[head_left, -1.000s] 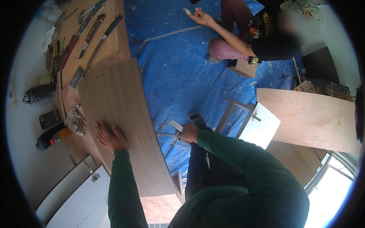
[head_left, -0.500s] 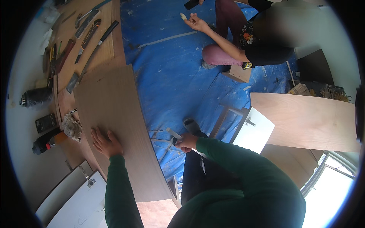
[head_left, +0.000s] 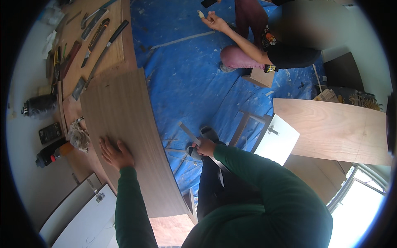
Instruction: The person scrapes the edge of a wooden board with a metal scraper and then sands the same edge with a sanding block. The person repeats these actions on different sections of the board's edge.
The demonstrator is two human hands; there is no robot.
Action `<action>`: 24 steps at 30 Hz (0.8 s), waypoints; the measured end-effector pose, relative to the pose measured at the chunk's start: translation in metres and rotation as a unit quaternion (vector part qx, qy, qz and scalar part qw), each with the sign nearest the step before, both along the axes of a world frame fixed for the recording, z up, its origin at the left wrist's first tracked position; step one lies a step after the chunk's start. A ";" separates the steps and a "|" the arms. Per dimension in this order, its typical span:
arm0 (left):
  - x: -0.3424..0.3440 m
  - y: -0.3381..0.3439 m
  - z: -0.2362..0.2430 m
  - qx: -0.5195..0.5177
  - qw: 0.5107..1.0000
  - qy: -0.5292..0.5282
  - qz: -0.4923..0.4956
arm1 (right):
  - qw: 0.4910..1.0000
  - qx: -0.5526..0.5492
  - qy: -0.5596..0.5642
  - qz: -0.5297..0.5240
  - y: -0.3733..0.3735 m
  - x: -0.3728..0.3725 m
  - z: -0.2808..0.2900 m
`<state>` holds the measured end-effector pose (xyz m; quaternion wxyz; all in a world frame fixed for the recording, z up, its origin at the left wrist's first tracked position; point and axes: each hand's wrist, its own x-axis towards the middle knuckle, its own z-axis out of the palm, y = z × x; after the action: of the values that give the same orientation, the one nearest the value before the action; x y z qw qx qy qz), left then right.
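My left hand [head_left: 118, 153] lies flat with fingers spread on a long grey-brown wood-grain board [head_left: 124, 99] along the bench. My right hand [head_left: 202, 146] is closed on a long, narrow pale strip [head_left: 186, 129], held over my lap to the right of the board, its upper end angled up and left. On the bench beyond the board lie a long-bladed tool [head_left: 109, 44], a wide scraper [head_left: 78, 89], an orange-and-black cutter [head_left: 96, 38] and other hand tools. A crumpled rag [head_left: 78, 137] sits beside the board's left edge.
A co-worker's hand [head_left: 215, 20] and pink-trousered leg are at the top over a blue sheet [head_left: 178, 78], by a small wooden box [head_left: 256, 78]. A white panel with hinge [head_left: 281, 144] and a pale plywood sheet [head_left: 331, 124] stand right. More white panels [head_left: 78, 223] are lower left.
The strip in my right hand has slid up and left, showing more of its length. My left hand, still on the board, appears slightly lower and further left as the view has shifted.
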<state>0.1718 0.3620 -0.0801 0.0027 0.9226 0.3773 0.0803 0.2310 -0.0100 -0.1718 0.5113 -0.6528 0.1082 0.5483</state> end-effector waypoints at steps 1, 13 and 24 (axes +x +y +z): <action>0.000 -0.001 0.000 -0.001 1.000 0.000 0.000 | 0.999 0.016 0.040 -0.013 0.003 0.008 0.000; 0.006 -0.004 0.003 -0.044 0.999 -0.023 0.004 | 0.983 0.121 -0.039 -0.136 0.105 0.086 0.072; 0.004 -0.004 0.006 -0.058 0.998 -0.029 0.011 | 0.958 0.060 -0.281 0.007 0.138 0.083 0.070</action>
<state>0.1755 0.3584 -0.0744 0.0664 0.9139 0.3913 0.0853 0.3144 0.1277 -0.1019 0.5553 -0.7493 -0.0776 0.3523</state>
